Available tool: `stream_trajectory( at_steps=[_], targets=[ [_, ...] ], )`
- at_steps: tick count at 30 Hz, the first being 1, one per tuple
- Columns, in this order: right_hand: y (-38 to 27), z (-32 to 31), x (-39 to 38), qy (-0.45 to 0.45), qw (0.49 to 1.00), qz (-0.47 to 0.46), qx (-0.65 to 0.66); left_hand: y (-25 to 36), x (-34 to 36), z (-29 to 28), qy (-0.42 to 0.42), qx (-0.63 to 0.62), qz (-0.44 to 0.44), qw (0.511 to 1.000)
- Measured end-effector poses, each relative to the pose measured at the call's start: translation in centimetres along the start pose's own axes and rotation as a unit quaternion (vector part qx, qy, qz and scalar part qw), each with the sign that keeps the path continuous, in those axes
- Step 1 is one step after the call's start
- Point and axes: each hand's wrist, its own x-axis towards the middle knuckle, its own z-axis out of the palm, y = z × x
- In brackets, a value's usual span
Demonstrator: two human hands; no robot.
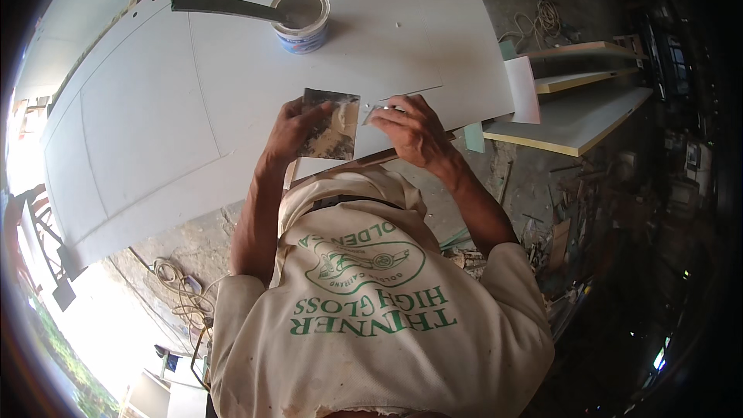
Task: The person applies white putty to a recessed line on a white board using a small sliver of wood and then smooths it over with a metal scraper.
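My left hand [290, 131] grips a dark, flat rectangular board [348, 139] by its left side, the thumb lying over its face. Tan putty is smeared across the board. My right hand [414, 130] is closed on a small thin scraper [371, 116], just right of the board; most of the scraper is hidden by the fingers. Both hands are above the near edge of a large white panel [255, 101]. Farther off on the panel stands an open can [304, 42] with a blue-marked side, and a long dark stick [224, 5] leans out of it to the left.
Pencil-like lines and small holes mark the panel. At the right, several panels with yellowish edges [569, 139] are stacked apart. Coiled cords [179, 286] lie on the floor at the lower left, and another coil [546, 19] at the upper right. Scraps litter the right-hand floor.
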Motion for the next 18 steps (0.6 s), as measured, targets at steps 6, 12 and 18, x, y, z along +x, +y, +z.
stream_trajectory(
  at_steps=[6,12,18],
  targets=[
    [4.7,3.3,-5.5,0.036,0.988,0.111,-0.106,1.0,-1.3,-2.3,0.104,-0.089,0.03,0.99],
    [3.2,8.5,-5.2,0.012,0.981,0.081,-0.176,0.1,-1.7,-2.8,0.123,-0.109,0.008,0.986],
    [4.4,5.6,-4.8,0.012,0.981,0.121,-0.15,-0.9,-1.7,-2.6,0.13,-0.121,0.017,0.984]
  ],
)
